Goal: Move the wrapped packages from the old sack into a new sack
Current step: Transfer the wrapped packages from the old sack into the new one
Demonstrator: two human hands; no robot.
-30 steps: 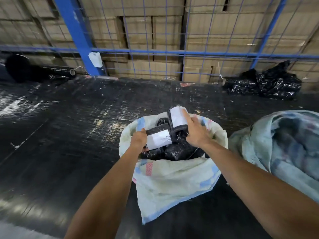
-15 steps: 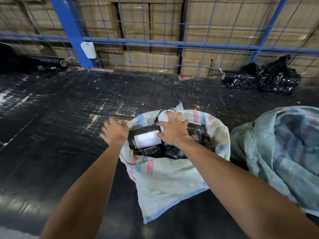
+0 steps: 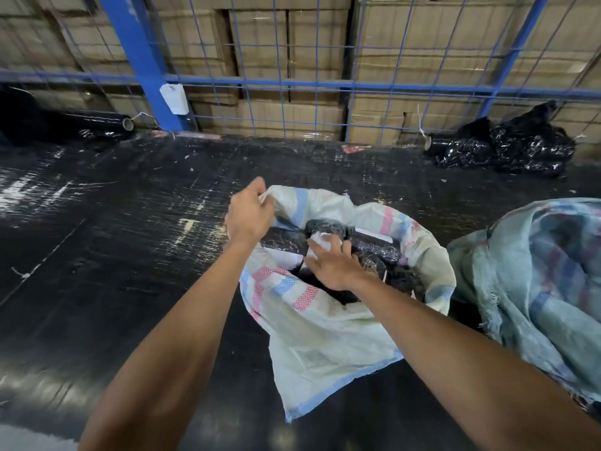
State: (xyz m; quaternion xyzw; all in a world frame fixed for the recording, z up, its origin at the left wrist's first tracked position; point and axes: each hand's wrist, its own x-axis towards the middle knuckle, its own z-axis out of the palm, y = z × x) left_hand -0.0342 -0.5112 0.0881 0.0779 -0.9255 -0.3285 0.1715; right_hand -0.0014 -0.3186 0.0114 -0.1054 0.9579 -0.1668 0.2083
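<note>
Open white woven sack (image 3: 325, 336) with pink and blue checks sits at frame center on a black scuffed surface (image 3: 97, 255), mouth facing up. Left hand (image 3: 248, 216) at upper left of the sack mouth, fingers curled, pinching the sack rim and holding it up. Right hand (image 3: 336, 265) is inside the sack mouth, fingers loosely spread and lying on a black-wrapped package (image 3: 325, 234) with a white label; palm down, not clearly wrapped round it, so looks like a press or touch rather than a firm hold. More black wrapped packages (image 3: 377, 249) fill the sack just right of that hand, one showing a white label strip. A second sack (image 3: 536, 288), faded blue-green, lies crumpled at right edge of frame, just beside the white one. Crumpled black plastic (image 3: 507, 148) at upper right near the fence. Dark film roll (image 3: 97, 123) at upper left. Blue wire fence (image 3: 136, 60) runs across the top, stacked cardboard boxes (image 3: 292, 60) behind it. White tag (image 3: 174, 98) hangs on the blue post.
</note>
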